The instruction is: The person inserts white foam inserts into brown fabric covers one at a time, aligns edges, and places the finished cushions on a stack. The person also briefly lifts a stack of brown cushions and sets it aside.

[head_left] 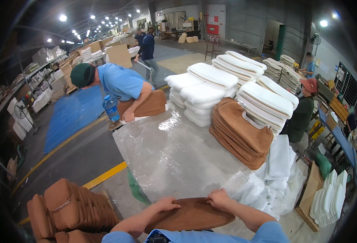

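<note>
Close to my body, a brown cushion pad point(190, 216) is held by its upper edge. My left hand point(167, 203) grips that edge near one end, fingers closed. Toward the other end, my right hand point(219, 198) pinches the same edge. Just beyond both hands lies a table covered with clear plastic sheeting point(166, 150). On its right side stands a stack of brown cushion pads point(239, 133), beside piles of folded white pads point(211, 93). The pad's underside is hidden from me.
Across the table a person in a blue shirt point(123, 81) leans over brown pads, near a water bottle point(111, 107). More brown pads point(73, 206) are stacked at lower left. Crumpled plastic point(275, 194) and white pads in a carton point(328, 198) lie at right.
</note>
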{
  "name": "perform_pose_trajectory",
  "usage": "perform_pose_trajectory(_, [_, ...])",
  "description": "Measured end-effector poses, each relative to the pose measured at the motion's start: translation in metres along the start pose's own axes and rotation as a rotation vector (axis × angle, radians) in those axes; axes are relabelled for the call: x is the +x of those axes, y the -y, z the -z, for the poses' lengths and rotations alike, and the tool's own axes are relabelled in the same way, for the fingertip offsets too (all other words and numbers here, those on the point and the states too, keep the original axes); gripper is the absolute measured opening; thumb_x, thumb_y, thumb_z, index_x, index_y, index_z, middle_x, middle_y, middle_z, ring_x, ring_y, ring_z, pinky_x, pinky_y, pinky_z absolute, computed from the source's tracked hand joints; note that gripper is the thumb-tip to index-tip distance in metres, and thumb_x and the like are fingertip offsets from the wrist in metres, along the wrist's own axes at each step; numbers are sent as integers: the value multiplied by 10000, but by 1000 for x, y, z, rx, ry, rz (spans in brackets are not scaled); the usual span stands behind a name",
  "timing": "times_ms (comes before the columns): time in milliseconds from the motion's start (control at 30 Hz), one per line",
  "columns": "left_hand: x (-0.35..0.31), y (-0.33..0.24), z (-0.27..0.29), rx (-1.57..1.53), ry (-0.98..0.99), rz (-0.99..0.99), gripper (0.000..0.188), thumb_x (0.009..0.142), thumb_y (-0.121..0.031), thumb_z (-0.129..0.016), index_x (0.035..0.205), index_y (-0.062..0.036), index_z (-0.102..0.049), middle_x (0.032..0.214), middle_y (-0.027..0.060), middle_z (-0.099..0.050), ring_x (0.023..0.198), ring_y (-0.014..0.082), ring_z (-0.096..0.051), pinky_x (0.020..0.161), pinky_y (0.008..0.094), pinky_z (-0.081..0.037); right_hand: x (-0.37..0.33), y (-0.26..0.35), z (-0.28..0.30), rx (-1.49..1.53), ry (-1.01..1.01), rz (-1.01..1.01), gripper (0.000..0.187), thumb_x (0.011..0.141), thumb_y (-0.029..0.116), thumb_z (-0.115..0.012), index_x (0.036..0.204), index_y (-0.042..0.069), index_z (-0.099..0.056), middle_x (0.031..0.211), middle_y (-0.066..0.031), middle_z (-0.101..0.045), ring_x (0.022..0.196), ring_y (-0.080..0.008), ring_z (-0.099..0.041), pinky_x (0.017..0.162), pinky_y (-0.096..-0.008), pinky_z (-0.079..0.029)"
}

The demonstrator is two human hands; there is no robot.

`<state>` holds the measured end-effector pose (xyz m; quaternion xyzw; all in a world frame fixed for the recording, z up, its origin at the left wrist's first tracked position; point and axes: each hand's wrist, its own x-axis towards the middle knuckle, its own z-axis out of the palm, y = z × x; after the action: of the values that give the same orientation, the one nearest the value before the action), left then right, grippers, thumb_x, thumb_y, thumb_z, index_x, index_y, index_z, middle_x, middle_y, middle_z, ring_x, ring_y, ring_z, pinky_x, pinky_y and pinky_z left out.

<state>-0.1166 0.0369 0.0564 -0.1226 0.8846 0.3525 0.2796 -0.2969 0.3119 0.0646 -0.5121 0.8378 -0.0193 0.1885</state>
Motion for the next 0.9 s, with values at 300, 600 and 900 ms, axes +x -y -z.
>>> perform_pose_trajectory(300, [-2,31,13,-104,-4,114,536,986,-568,-606,1255,-130,-759,1204,187,-748,1135,373,-700,982,454,-538,34,-18,5,1126,467,-643,279,1094,317,-525,1232,123,-670,1041,-114,-676,862,-264,-747,574,-420,-590])
perform_pose_trajectory(600, [-1,18,-25,38,-338,174,495,1076,-499,-442,1102,-94,-726,1064,224,-742,1024,455,-696,876,572,-541,67,18,-43,1988,-136,-954,266,1139,209,-412,1271,-14,-476,1129,-205,-606,831,-346,-717,669,-434,-645])
perform_pose_trajectory(900, [22,32,-32,36,-490,181,441,1087,-435,-455,996,-84,-706,951,238,-736,904,456,-705,802,581,-544,74,21,-55,1687,-173,-862,261,1136,223,-410,1160,-18,-509,1032,-189,-616,713,-292,-712,558,-393,-601])
